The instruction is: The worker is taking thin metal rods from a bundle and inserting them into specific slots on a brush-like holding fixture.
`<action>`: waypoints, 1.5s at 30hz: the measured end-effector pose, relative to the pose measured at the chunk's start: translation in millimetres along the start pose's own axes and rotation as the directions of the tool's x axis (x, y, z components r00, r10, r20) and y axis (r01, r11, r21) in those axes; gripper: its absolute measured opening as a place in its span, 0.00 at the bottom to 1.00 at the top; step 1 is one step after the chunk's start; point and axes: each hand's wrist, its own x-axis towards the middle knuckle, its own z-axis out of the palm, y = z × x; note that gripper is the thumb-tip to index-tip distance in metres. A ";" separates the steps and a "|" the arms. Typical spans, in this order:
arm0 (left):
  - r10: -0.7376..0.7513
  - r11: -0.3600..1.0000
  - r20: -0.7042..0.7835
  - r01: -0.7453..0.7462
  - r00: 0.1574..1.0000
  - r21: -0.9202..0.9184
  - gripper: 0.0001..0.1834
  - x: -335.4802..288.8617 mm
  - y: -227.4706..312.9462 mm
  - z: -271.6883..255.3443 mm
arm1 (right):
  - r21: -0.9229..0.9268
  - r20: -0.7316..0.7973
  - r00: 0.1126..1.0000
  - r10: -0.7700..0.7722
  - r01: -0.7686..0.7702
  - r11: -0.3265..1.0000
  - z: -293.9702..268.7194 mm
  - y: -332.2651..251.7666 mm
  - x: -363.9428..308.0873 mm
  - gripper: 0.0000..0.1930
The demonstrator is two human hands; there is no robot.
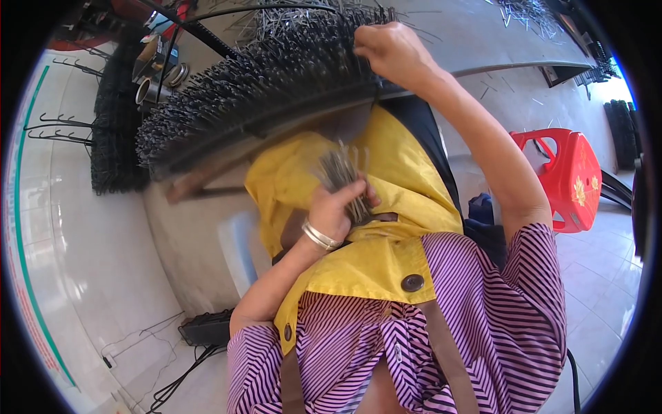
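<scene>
My left hand [338, 210] gripped a bundle of thin wires [338, 172] above my yellow apron [420, 183], on the near side of a dark row of wire pieces [262, 93].

My left fingers wrapped snugly round the bundle, its long axis pointing far and slightly left, toward the row, which slanted from near left to far right. My right hand [394, 54], nearer the row, was bent at its far right end; whether it pinched a piece, I could not tell. Bare grey bench [476, 41] lay to its right.
</scene>
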 end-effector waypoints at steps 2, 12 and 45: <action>0.016 1.000 0.005 -0.016 1.000 0.002 0.08 0.6 -1.3 -0.4 | -0.033 0.041 0.999 -0.015 0.016 0.999 -0.8 -1.1 -0.7 0.06; 0.016 1.000 0.008 -0.016 1.000 0.006 0.08 -0.1 -0.3 -1.0 | 0.131 0.037 0.980 0.196 -0.199 0.971 -13.5 3.3 1.9 0.04; -0.027 0.997 -0.023 0.026 0.999 -0.073 0.06 -3.5 2.3 1.1 | 0.069 0.076 0.983 0.165 -0.170 0.983 -14.6 15.8 2.3 0.06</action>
